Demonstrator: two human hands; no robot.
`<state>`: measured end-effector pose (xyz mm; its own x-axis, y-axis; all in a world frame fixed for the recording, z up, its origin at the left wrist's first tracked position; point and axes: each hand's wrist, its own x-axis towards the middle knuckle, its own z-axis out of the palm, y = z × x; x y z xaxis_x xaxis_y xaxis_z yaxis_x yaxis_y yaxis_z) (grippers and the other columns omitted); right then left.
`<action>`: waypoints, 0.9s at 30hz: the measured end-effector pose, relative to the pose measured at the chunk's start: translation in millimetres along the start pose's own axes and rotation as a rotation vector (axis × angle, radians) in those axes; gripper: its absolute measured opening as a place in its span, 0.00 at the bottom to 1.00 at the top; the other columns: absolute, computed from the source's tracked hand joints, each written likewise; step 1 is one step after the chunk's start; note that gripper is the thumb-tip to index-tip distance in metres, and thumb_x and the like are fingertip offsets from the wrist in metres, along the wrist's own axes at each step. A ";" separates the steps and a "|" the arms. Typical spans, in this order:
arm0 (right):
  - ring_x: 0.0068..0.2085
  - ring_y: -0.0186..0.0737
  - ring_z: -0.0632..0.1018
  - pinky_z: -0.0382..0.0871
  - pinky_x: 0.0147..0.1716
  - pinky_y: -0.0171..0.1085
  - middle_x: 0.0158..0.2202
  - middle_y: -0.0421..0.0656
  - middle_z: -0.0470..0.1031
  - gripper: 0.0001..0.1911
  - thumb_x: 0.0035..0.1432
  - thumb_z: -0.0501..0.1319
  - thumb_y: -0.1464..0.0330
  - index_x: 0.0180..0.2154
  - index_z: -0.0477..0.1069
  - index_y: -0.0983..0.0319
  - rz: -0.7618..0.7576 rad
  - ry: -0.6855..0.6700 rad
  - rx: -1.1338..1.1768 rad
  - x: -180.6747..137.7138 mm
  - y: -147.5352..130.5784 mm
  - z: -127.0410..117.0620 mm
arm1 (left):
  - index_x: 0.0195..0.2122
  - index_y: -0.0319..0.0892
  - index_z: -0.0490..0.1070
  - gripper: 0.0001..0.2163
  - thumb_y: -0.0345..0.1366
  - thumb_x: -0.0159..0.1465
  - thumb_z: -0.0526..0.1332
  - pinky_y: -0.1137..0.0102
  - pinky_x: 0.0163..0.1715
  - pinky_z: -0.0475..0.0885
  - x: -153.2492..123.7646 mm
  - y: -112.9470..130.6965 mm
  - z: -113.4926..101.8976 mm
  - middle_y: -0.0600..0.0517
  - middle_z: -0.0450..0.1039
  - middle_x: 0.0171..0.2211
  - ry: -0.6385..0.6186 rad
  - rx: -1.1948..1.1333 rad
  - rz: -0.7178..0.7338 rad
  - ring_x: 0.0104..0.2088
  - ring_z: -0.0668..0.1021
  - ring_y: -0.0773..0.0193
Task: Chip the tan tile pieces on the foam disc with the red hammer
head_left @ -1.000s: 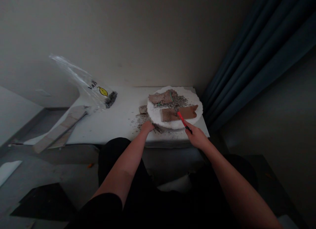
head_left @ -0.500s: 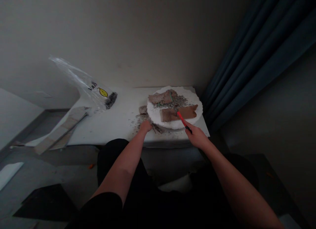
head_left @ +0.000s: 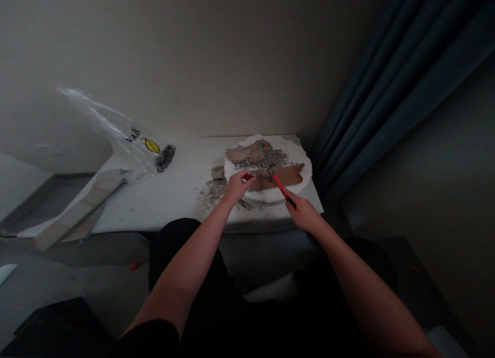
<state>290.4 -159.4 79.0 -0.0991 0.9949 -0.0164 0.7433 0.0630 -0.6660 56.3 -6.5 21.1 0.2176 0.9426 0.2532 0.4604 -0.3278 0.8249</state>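
A round white foam disc (head_left: 294, 154) lies at the right end of a low white table (head_left: 174, 193). Brown broken pieces (head_left: 288, 175) and grey crumbs (head_left: 274, 157) lie on the disc. My right hand (head_left: 303, 214) is closed round a red-handled tool (head_left: 280, 188), whose tip rests among the brown pieces. My left hand (head_left: 235, 185) is raised over the disc's near left edge, pinching something small that I cannot make out.
A clear plastic bag (head_left: 127, 136) with a yellow label lies on the table's left part, beside long pale strips (head_left: 77, 211) hanging over its left edge. More debris (head_left: 212, 185) lies left of the disc. A dark blue curtain (head_left: 386, 90) hangs at the right.
My left hand has lifted off the table by the disc's near edge and moved up over the disc, now pinching something. My right hand has stayed put with the red tool.
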 end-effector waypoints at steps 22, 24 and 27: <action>0.52 0.53 0.78 0.69 0.52 0.47 0.55 0.51 0.77 0.32 0.66 0.53 0.69 0.70 0.55 0.58 0.039 -0.027 -0.029 -1.4 -3.5 -1.9 | 0.40 0.42 0.77 0.08 0.38 0.64 0.61 0.69 0.39 0.72 -2.7 -1.7 20.0 0.51 0.81 0.36 -0.182 0.145 0.044 0.35 0.79 0.64; 0.52 0.53 0.78 0.69 0.52 0.47 0.55 0.50 0.77 0.32 0.66 0.53 0.70 0.70 0.56 0.58 0.033 -0.021 -0.031 -1.7 -3.6 -1.6 | 0.39 0.42 0.78 0.08 0.38 0.64 0.61 0.69 0.39 0.72 -3.1 0.0 19.9 0.50 0.81 0.35 -0.179 0.152 0.042 0.35 0.79 0.64; 0.50 0.51 0.79 0.69 0.52 0.46 0.53 0.49 0.79 0.32 0.66 0.53 0.70 0.70 0.56 0.57 0.026 -0.010 -0.034 -2.0 -3.3 -1.0 | 0.39 0.43 0.77 0.07 0.38 0.64 0.61 0.69 0.38 0.72 -4.2 2.0 20.4 0.51 0.80 0.35 -0.180 0.144 0.037 0.34 0.79 0.64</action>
<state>288.8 -161.6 82.0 -0.0860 0.9955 -0.0408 0.7680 0.0401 -0.6391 73.9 -12.4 11.4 0.3804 0.9076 0.1775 0.5646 -0.3799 0.7328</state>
